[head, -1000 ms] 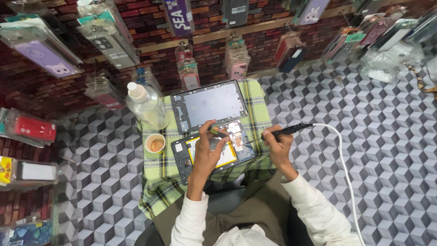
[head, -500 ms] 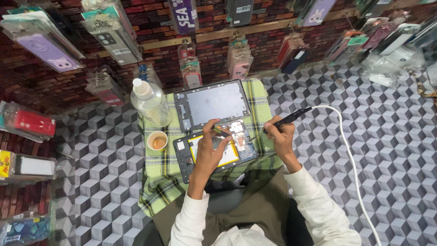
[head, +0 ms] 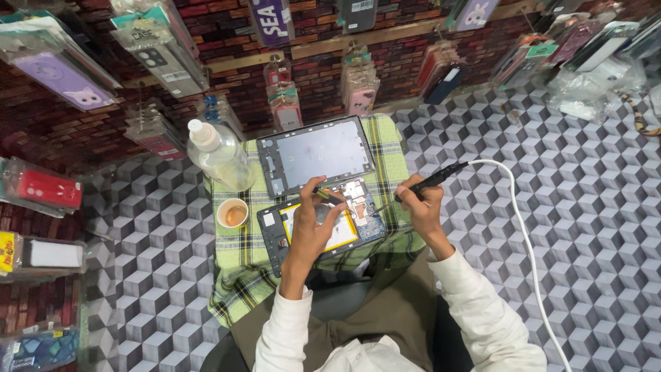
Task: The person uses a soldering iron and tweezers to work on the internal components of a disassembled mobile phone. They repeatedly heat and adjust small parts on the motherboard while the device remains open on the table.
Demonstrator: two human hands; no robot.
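Green checked cloth [head: 241, 275] at frame centre; opened tablet [head: 323, 231] laid on it, board exposed. Left hand [head: 310, 231] pressed on tablet, thin tool [head: 329, 196] pinched. Right hand [head: 421, 207] closed round corded soldering iron [head: 430, 182], tip kept beside board. Soldering step judged in hand; steady tip placement called for next.

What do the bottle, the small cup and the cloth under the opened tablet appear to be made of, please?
The bottle looks like clear plastic: see-through with a white cap. The small cup seems to be paper or thin plastic, pale and matte, with brown liquid inside; I cannot tell which. The cloth looks like woven fabric, green plaid, soft and draping over the edge.
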